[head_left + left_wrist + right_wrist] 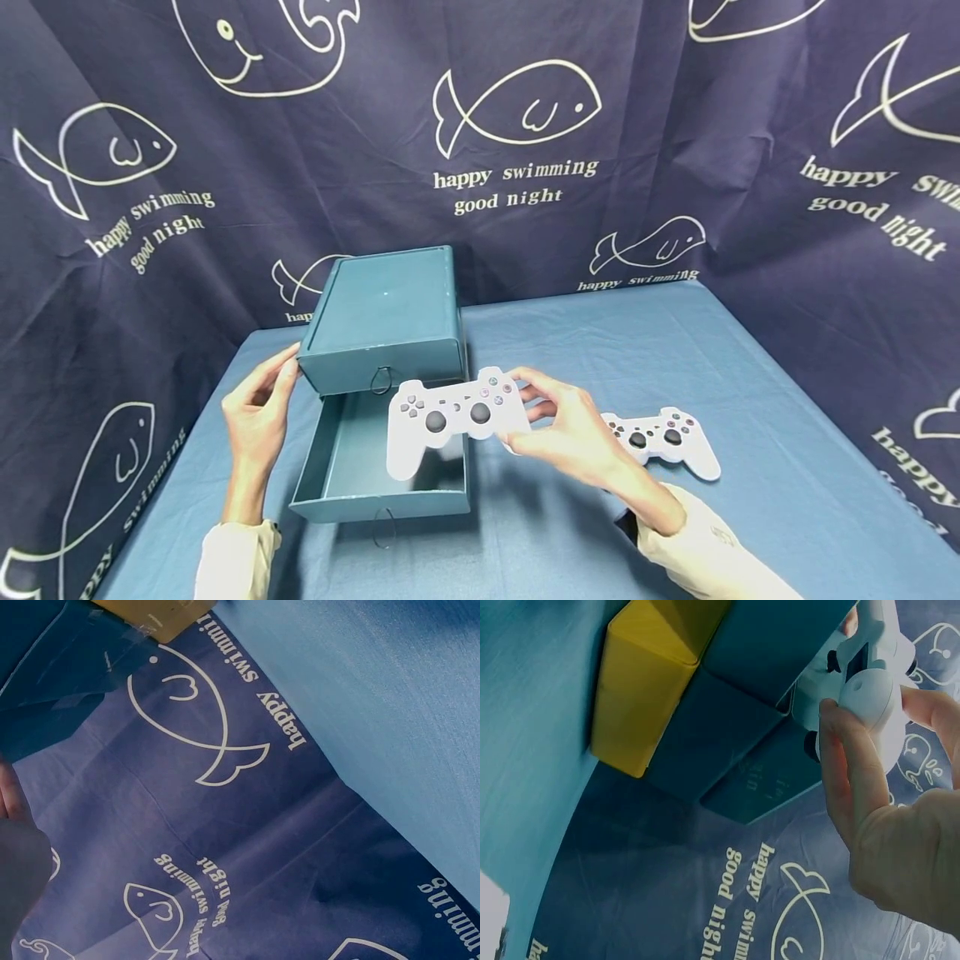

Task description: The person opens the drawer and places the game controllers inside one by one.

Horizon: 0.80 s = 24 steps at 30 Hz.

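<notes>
Navy backdrop (517, 242) reads "happy swimming good night".

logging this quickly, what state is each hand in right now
Left hand: open, touching the teal drawer box at its left front corner.
Right hand: closed, holding a white game controller.

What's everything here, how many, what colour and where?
Tablecloth: one, blue, underneath.
Backdrop: count unclear, navy with white prints, behind and alongside.
Drawer unit: one, teal, left of centre.
Drawers: two, teal, in that unit, lower one pulled out.
Ring pulls: two, dark, on the drawers.
Block: one, yellow, against the unit.
Game controllers: two, white, one held, one on the cloth.
Sleeves: two, cream, at the wrists.
Left hand: one, touching the unit.
Right hand: one, gripping a controller.
</notes>
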Tool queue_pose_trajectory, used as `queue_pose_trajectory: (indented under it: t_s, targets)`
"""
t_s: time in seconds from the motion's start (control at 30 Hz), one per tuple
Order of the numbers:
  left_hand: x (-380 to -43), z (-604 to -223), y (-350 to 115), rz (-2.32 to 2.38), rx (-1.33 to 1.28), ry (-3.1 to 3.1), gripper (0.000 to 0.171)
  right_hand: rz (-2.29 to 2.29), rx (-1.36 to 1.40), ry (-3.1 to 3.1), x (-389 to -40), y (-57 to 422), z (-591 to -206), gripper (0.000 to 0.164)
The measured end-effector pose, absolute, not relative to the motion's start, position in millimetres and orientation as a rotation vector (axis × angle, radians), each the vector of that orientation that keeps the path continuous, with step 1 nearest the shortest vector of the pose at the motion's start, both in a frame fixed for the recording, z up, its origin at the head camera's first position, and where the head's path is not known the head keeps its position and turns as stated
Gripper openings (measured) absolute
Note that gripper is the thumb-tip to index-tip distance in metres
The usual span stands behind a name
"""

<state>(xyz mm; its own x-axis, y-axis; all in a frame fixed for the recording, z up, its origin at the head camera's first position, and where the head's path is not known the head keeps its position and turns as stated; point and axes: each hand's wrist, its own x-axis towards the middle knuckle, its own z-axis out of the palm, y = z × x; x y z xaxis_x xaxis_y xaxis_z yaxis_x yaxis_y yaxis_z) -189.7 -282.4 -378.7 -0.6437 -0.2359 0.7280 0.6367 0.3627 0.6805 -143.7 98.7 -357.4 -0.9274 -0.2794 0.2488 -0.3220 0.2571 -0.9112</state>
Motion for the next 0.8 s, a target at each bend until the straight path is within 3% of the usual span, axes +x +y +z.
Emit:
queue_pose_trajectory:
  t_s: [0.8]
  targets:
    - [-191,-379,-281,-1.445,-0.386,-1.788,0.026,1.658,0.725,-2.554,-145,68,-348,0.051]
